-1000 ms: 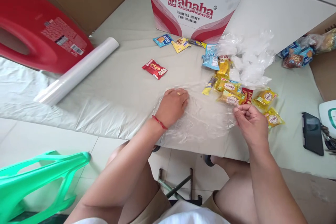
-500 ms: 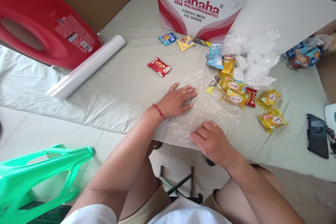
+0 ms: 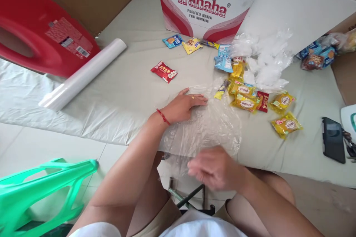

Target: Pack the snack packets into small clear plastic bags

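- My left hand lies flat, fingers together, pinning the clear plastic sheet at centre frame.
- My right hand is blurred at the sheet's lower edge; I cannot tell its grip.
- Best to smooth gently, away from the snack packets.

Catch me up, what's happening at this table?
A seated person is spreading a clear plastic sheet on the cloth-covered table. The left hand lies flat on the sheet's left part. The right hand, blurred, is at the table's near edge by the sheet's overhang; its grip can't be read. Wrapped snacks lie just beyond the sheet, a film roll to the left, a phone to the right.
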### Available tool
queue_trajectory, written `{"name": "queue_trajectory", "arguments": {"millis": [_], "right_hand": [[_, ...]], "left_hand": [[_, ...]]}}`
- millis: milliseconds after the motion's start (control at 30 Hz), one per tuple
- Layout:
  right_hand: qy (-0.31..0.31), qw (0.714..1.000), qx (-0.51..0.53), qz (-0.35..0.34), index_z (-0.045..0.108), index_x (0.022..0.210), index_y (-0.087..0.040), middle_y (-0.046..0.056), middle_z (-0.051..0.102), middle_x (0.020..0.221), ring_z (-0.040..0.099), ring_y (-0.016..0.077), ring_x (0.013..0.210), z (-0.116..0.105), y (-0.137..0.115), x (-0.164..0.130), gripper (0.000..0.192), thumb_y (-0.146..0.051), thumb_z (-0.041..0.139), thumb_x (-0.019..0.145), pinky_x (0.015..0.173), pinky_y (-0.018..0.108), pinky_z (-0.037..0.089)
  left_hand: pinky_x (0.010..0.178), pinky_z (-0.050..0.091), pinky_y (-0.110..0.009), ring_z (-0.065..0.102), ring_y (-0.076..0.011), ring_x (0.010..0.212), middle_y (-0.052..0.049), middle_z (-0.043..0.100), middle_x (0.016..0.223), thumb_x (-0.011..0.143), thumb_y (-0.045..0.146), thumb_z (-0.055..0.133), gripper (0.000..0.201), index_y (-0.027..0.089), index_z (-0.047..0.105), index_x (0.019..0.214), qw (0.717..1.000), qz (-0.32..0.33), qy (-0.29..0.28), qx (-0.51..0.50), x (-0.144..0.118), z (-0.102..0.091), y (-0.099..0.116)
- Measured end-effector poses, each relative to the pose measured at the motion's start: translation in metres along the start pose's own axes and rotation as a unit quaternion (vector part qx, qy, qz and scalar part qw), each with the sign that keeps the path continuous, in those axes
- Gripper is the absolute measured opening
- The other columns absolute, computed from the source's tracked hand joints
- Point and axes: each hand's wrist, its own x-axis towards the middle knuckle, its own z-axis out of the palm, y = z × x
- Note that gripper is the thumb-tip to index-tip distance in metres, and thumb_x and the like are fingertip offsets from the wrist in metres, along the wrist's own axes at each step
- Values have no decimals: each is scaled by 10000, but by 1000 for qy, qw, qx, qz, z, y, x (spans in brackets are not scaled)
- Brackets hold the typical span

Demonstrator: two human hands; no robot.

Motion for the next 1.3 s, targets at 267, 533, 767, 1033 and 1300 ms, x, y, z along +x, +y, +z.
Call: {"name": "queue_trajectory", "arguments": {"millis": [267, 533, 767, 1033, 1300], "right_hand": [[17, 939, -231, 255, 531, 1487, -133, 176, 403, 1617, 311, 342, 1526, -34, 61, -7, 514, -351, 480, 1025, 1207, 570, 362], [-7, 907, -266, 327, 434, 1557, -121, 139, 358, 1650, 321, 318, 1530, -44, 71, -39, 601, -432, 424, 1043, 1236, 530, 316], [98, 894, -304, 313, 618, 1377, -127, 186, 554, 1488, 457, 379, 1398, -39, 50, -20, 449, -370, 463, 1033, 1132, 594, 396], [85, 928, -260, 254, 563, 1448, -107, 153, 511, 1547, 401, 338, 1465, -3, 47, 15, 476, -307, 477, 1025, 1236, 574, 303], [114, 939, -183, 268, 588, 1411, -116, 159, 523, 1531, 428, 291, 1456, -7, 56, 7, 439, -250, 491, 1004, 1198, 520, 397]], "left_hand": [[1270, 141, -589, 301, -213, 1556, -14, 545, 1546, 661, -30, 423, 733, 260, 666, 1289, 998, -1, 38, 45, 0, -1, 5], [1237, 130, -682, 339, -286, 1537, -77, 553, 1536, 894, 140, 443, 503, 255, 613, 1353, 983, -119, 105, 96, -27, -13, -27], [1079, 464, -541, 555, -315, 1304, -120, 678, 1257, 782, 98, 540, 362, 195, 726, 1077, 867, -222, 436, 92, -28, -37, -8], [789, 561, -392, 698, -216, 884, -38, 747, 926, 872, 146, 476, 234, 219, 697, 901, 926, -171, 337, -15, 3, 7, 84], [1051, 490, -558, 609, -325, 1257, -161, 686, 1305, 1016, 288, 416, 319, 190, 656, 1202, 959, -151, 233, 61, 2, 58, 59]]}}
